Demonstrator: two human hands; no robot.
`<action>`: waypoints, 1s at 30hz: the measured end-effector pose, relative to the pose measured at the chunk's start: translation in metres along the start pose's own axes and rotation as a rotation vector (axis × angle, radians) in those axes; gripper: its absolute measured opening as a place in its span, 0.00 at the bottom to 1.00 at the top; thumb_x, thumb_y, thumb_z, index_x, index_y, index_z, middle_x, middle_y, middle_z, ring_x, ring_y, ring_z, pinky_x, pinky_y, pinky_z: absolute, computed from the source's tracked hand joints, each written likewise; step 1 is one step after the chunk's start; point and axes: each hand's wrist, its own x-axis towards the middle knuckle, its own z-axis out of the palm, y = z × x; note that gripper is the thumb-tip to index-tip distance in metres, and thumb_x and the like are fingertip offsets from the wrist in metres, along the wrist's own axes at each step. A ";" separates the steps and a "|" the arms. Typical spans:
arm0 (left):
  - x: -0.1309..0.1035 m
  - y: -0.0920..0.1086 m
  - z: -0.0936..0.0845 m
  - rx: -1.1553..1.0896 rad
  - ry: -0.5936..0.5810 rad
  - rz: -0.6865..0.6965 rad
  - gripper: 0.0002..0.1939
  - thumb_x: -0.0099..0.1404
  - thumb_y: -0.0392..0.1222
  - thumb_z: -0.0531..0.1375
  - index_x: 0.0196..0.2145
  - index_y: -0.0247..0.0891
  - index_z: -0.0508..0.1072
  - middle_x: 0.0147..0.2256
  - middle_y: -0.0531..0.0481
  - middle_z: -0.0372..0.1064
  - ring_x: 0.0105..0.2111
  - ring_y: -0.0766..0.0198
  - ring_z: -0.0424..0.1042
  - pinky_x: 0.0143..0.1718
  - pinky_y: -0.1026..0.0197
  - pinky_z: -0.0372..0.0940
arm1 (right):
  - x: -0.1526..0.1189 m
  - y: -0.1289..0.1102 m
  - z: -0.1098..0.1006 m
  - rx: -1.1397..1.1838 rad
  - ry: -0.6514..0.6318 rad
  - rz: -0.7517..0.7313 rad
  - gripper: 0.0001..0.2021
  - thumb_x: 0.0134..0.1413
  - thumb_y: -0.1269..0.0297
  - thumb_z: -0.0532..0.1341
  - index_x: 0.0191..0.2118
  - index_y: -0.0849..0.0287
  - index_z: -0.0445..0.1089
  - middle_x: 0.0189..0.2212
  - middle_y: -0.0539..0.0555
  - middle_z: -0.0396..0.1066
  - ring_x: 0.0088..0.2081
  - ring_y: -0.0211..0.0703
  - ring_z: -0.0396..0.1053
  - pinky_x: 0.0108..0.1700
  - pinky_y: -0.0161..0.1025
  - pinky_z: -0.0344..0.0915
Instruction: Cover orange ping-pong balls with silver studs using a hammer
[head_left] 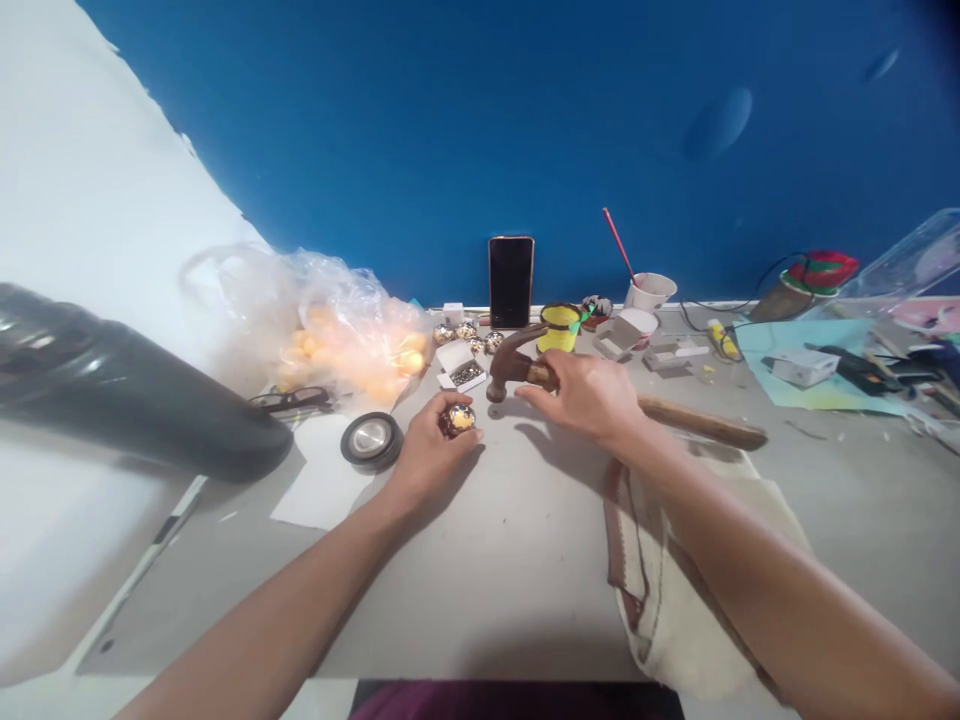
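My left hand (429, 452) is closed around a small yellow ball (462, 418) partly covered with shiny metal tacks, at the table surface. To its right, my right hand (591, 392) grips a claw hammer (508, 366) by the wooden handle, close to the head. The hammer head hangs just above and right of the ball, apart from it. Behind the ball stands an open small white box (468, 376) of metal tacks. Several tack-covered balls (466, 330) sit behind that box. A round black-rimmed metal lid (371, 440) lies left of my left hand.
A clear plastic bag (330, 335) of yellow-orange balls sits at the back left, beside a large dark cylinder (135, 385). A phone (511, 283) leans on the blue wall. A white cup (651, 291) stands right of it. A cream cloth (697, 590) lies under my right forearm.
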 end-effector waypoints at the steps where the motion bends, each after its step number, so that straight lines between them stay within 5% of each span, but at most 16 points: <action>1: 0.000 0.001 0.000 0.020 0.003 -0.002 0.19 0.53 0.39 0.67 0.44 0.39 0.75 0.26 0.56 0.68 0.25 0.65 0.64 0.29 0.63 0.58 | -0.003 -0.003 -0.002 0.014 0.050 0.008 0.20 0.61 0.43 0.60 0.40 0.58 0.73 0.32 0.59 0.77 0.34 0.51 0.72 0.32 0.40 0.53; 8: 0.001 0.002 0.001 -0.046 -0.025 0.023 0.12 0.52 0.41 0.68 0.36 0.36 0.77 0.26 0.55 0.67 0.26 0.66 0.62 0.29 0.63 0.56 | -0.017 -0.016 -0.001 0.069 0.132 -0.221 0.20 0.63 0.46 0.58 0.33 0.59 0.74 0.30 0.58 0.75 0.30 0.45 0.68 0.31 0.40 0.48; 13: 0.002 -0.001 0.002 -0.142 -0.071 -0.023 0.16 0.52 0.41 0.68 0.39 0.35 0.76 0.22 0.59 0.61 0.22 0.69 0.57 0.26 0.64 0.53 | -0.017 -0.016 0.002 0.095 0.293 -0.231 0.20 0.64 0.47 0.57 0.37 0.59 0.75 0.29 0.57 0.75 0.30 0.45 0.68 0.31 0.39 0.49; 18: 0.004 -0.003 0.002 -0.189 -0.116 -0.023 0.11 0.53 0.41 0.68 0.34 0.35 0.74 0.21 0.57 0.62 0.21 0.70 0.59 0.27 0.63 0.54 | -0.019 -0.018 0.006 0.047 0.284 -0.286 0.18 0.63 0.50 0.58 0.33 0.60 0.74 0.26 0.55 0.74 0.26 0.42 0.65 0.29 0.40 0.45; 22: 0.004 -0.004 0.003 -0.217 -0.109 -0.063 0.19 0.52 0.41 0.69 0.42 0.34 0.76 0.24 0.56 0.65 0.21 0.71 0.59 0.26 0.63 0.55 | -0.019 -0.016 0.003 0.066 0.400 -0.245 0.20 0.64 0.47 0.56 0.38 0.60 0.75 0.29 0.56 0.75 0.30 0.44 0.68 0.30 0.39 0.48; 27: 0.003 -0.002 0.004 -0.212 -0.144 -0.040 0.11 0.53 0.40 0.68 0.34 0.35 0.74 0.21 0.56 0.65 0.21 0.69 0.62 0.26 0.63 0.58 | -0.019 -0.016 0.002 0.053 0.288 -0.291 0.19 0.63 0.48 0.58 0.33 0.60 0.74 0.26 0.55 0.75 0.26 0.42 0.66 0.28 0.39 0.46; 30: 0.002 -0.003 0.005 -0.238 -0.131 -0.047 0.15 0.53 0.41 0.69 0.39 0.35 0.75 0.22 0.55 0.67 0.20 0.70 0.62 0.26 0.63 0.59 | -0.019 -0.016 0.000 0.100 0.378 -0.261 0.20 0.64 0.47 0.57 0.35 0.59 0.74 0.27 0.56 0.75 0.29 0.44 0.69 0.31 0.39 0.50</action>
